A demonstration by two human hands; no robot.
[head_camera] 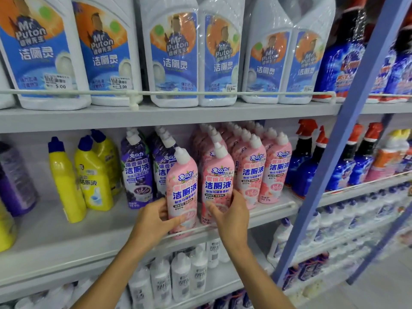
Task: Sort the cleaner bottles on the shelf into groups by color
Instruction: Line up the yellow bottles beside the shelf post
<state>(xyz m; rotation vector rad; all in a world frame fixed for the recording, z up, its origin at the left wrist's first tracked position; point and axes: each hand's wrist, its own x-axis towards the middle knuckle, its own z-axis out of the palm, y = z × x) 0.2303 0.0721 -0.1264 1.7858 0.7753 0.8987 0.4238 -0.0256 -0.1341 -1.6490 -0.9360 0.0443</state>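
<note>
On the middle shelf [55, 237] my left hand [156, 221] grips the lower part of a pink cleaner bottle [181, 186] with a white cap. My right hand [231, 216] grips a second pink bottle [217, 175] just to its right. Both bottles stand at the shelf's front rail. Behind and to the right stand several more pink bottles [267, 170]. Left of them are purple bottles [138, 170], with one row partly hidden behind the pink bottle in my left hand. Further left stand yellow bottles [93, 179] with blue caps.
Large white bottles with blue labels [171, 59] fill the top shelf. Blue spray bottles [305, 166] with red triggers stand right of the pink group. A blue upright post [341, 139] divides the shelving. White bottles [180, 277] sit on the shelf below. A purple bottle [15, 179] stands at far left.
</note>
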